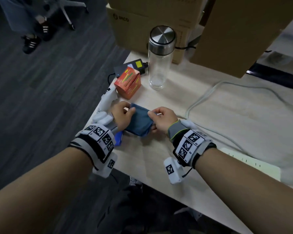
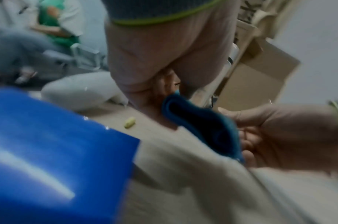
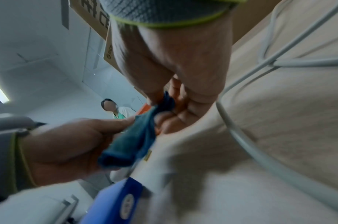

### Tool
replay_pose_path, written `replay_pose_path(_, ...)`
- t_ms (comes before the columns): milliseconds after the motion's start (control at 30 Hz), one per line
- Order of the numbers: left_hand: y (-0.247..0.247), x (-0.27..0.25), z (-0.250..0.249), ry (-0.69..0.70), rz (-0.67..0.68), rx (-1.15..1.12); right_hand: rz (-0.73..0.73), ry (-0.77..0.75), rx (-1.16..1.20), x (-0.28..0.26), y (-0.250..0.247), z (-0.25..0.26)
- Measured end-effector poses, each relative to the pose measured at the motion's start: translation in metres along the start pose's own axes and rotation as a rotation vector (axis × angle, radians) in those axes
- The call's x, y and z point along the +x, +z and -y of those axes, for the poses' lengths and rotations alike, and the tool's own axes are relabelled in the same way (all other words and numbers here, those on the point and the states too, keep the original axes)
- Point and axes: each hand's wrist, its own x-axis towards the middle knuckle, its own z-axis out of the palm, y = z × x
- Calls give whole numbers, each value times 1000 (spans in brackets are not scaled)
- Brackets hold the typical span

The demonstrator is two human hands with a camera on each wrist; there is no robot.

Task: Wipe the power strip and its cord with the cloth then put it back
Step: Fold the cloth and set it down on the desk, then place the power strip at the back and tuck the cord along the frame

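Note:
In the head view a folded blue cloth (image 1: 139, 121) is held just above the pale table (image 1: 159, 157), near its left edge. My left hand (image 1: 128, 110) pinches its left end and my right hand (image 1: 153, 114) pinches its right end. The left wrist view shows the cloth (image 2: 200, 125) between my left hand (image 2: 154, 63) and right hand (image 2: 279, 136). In the right wrist view the cloth (image 3: 133, 139) hangs between both hands. The white power strip (image 1: 250, 163) lies at the right, partly behind my right forearm. Its pale cord (image 1: 201, 98) loops across the table.
A glass bottle with a steel lid (image 1: 159, 59), an orange carton (image 1: 128, 83) and a black adapter (image 1: 132, 68) stand beyond the hands. Cardboard boxes (image 1: 142, 22) line the back. A blue box (image 1: 118, 139) lies under my left wrist. A person's feet (image 1: 30, 43) are on the floor.

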Motion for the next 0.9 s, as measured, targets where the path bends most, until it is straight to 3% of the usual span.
replay_pose_path(100, -5, -1, 15, 123, 115, 361, -51, -98, -464, 6, 5, -8)
replay_pose_path(167, -3, -7, 16, 245, 205, 490, -38, -240, -627, 0, 9, -12)
replay_pose_path(233, 3, -15, 17, 329, 342, 612, 44, -373, -748, -4, 13, -22)
replay_pose_path(333, 10, -23, 19, 318, 443, 744, 170, -464, -957, -9, 11, -34)
replay_pose_path(533, 15, -29, 4, 304, 435, 852, 62, -529, -816, -18, -15, -37)
replay_pose_path(633, 15, -27, -12, 318, 405, 793, -29, -542, -758, -23, -37, -39)
replay_pose_path(800, 43, -29, -66, 414, 448, 639, -167, -484, -743, -43, -102, -59)
replay_pose_path(900, 75, -45, -100, 556, 479, 543, -260, -426, -749, -65, -151, -82)
